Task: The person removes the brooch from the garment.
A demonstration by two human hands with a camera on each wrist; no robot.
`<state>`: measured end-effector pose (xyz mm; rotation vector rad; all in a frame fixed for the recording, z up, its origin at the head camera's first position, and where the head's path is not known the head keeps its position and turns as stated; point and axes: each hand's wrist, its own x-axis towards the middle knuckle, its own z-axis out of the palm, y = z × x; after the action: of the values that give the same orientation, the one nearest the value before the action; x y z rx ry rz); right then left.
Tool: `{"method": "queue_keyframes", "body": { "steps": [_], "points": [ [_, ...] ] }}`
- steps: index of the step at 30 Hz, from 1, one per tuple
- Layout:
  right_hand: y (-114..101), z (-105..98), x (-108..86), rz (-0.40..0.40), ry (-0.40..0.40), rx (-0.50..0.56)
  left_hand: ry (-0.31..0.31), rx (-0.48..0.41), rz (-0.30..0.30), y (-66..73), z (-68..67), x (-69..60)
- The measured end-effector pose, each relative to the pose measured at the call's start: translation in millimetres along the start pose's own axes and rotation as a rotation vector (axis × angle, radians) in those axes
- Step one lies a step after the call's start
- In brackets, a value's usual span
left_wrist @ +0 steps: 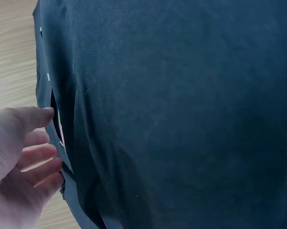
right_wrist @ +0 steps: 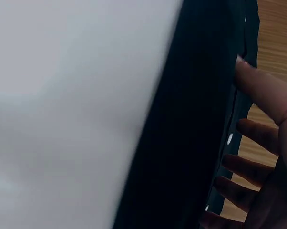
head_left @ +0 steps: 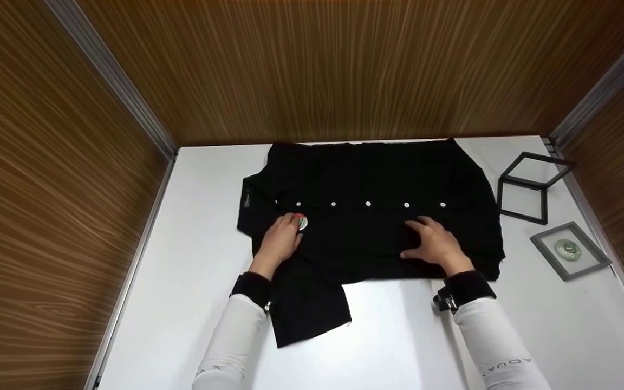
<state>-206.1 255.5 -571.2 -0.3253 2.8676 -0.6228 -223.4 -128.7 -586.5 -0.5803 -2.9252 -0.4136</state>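
Closest to where I stand are the person's white sleeves [head_left: 231,338], ending in dark wristbands [head_left: 251,290], with both hands reaching over a black shirt [head_left: 366,238] laid front up on the white counter [head_left: 193,238]. Its collar [head_left: 247,211] points left and its row of white buttons [head_left: 368,204] runs across.

The left hand [head_left: 278,238] has its fingers loosely bent by a round badge [head_left: 302,222]; they don't look clenched on anything, and I can't tell whether they touch its rim. The right hand [head_left: 435,244] lies nearer the hem end, thumb and fingers spread apart, with no cloth pinched between them.

What worries me is an uneven lift: if one hand catches the cloth and the other misses, the front would probably twist or bunch. The gap showing along the button edge could let fingers take only the top layer and strain a button. The badge might snag, too. The shirt's near sleeve [head_left: 312,309] lies flat toward the person, and a forearm could drag it crooked. On the right, the hem sits just beside a black hinged frame [head_left: 523,183]; a sideways tug might knock that over, perhaps into the grey frame [head_left: 548,258] nearby.
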Motion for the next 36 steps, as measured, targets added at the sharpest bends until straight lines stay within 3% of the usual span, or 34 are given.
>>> {"method": "queue_keyframes", "body": {
  "steps": [4,11,21,30,36],
  "points": [
    [-10,3,5.7,-0.011,-0.031,0.0,-0.009,0.018,0.003,2.8,0.8,2.1],
    [-26,7,13.9,-0.049,-0.041,0.0,-0.052,0.014,-0.055,6.9,1.5,6.8],
    [-43,12,24.9,-0.079,-0.041,-0.002,-0.012,0.095,-0.096,12.3,6.0,19.7],
    [-56,15,33.3,-0.087,-0.052,-0.007,-0.077,0.145,-0.117,16.1,8.6,32.1],
    [-67,18,38.7,-0.092,-0.074,-0.009,-0.042,0.124,-0.125,15.1,10.2,31.8]
  ]
}}
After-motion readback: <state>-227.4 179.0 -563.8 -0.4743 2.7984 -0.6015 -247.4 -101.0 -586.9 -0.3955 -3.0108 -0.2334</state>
